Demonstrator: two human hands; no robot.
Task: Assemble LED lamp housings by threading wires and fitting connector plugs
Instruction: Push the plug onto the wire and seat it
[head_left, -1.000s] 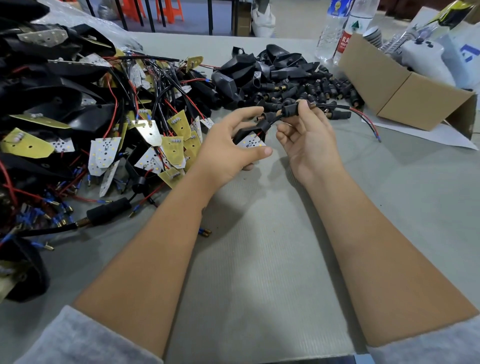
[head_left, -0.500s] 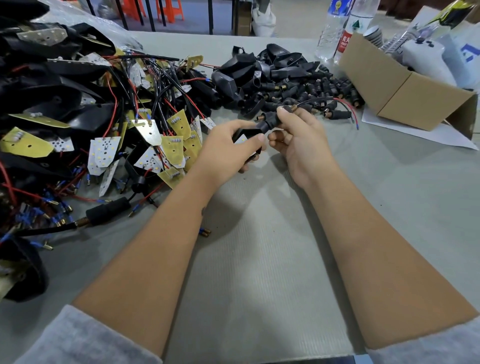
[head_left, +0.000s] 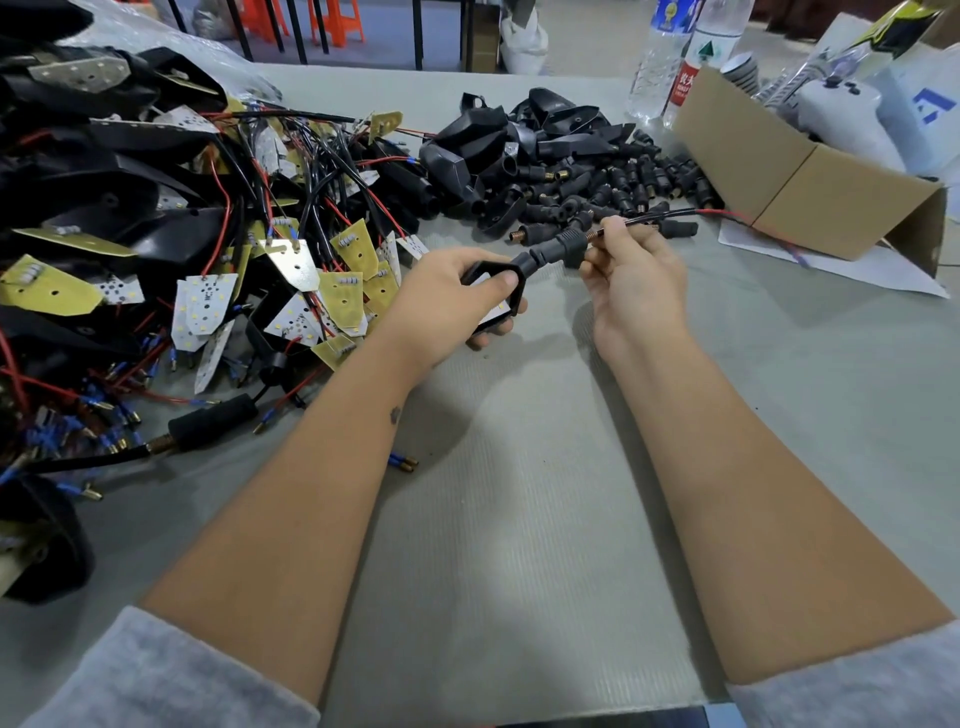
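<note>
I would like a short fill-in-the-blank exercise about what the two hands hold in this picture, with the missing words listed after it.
1. The lamp housing is gripped by the ____ hand.
2. The right hand pinches the wires just behind the connector ____.
3. The wires trail toward the ____ box.
4. The loose plugs in the pile are ____ in colour.

Missing words: left; plug; cardboard; black

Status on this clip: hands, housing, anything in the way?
Left hand grips housing. Right hand pinches wires behind plug. Plug sits at housing neck. Nothing in the way.
</note>
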